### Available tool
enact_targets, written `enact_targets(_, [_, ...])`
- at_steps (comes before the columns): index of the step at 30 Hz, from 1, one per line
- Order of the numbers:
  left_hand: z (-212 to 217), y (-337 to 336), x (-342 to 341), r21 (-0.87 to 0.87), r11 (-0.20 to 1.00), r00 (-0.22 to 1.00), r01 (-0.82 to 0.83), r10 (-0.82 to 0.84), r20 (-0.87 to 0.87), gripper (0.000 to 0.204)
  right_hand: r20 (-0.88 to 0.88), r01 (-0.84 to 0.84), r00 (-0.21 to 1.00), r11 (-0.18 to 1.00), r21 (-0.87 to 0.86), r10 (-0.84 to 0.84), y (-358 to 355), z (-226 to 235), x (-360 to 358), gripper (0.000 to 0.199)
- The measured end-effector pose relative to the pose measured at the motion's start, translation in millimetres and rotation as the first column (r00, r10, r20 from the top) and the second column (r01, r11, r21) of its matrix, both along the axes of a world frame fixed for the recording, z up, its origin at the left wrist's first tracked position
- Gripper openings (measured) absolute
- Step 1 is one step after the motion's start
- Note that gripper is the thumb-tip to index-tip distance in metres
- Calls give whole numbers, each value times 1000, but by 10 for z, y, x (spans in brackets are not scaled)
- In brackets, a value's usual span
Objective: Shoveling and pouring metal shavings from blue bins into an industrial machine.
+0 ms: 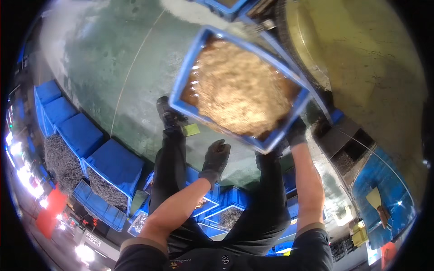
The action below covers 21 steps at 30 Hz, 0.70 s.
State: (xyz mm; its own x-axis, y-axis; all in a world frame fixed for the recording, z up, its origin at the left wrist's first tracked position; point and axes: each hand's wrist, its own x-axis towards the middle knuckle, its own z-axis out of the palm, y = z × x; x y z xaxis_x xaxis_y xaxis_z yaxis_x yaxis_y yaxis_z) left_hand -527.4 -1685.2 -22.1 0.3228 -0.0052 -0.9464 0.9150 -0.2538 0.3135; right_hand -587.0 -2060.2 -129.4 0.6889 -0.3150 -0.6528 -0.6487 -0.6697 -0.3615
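Observation:
A blue plastic crate (264, 50) hangs tilted in front of me, a little blurred, heaped with small gold-coloured parts (239, 86). My right hand (294, 133), in a dark glove, grips the crate at its near right corner; the rim hides part of the fingers. Below the crate's near left side, apart from it, is my left hand (216, 158), also gloved. Its fingers are curled in and nothing shows in them.
Blue crates (110, 167), some with grey metal bits, line the left side. More blue crates (228, 210) stand behind my legs. A yellow paper slip (191, 129) lies by my left foot. At the right are a large round yellowish basin (361, 67) and a blue surface (384, 185).

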Motion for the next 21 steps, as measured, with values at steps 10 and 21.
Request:
enact_targets(10, [1081,2076,2479,-74,997,1000,9,-11,-19,28,-333,779,244,-20,627,-911,1470,1492,2073,48])
enact_targets(21, [2974,1851,3891,-115,690,688,715,-665,292,32,42,958,55,65,278,-998,355,5097,2747,43])
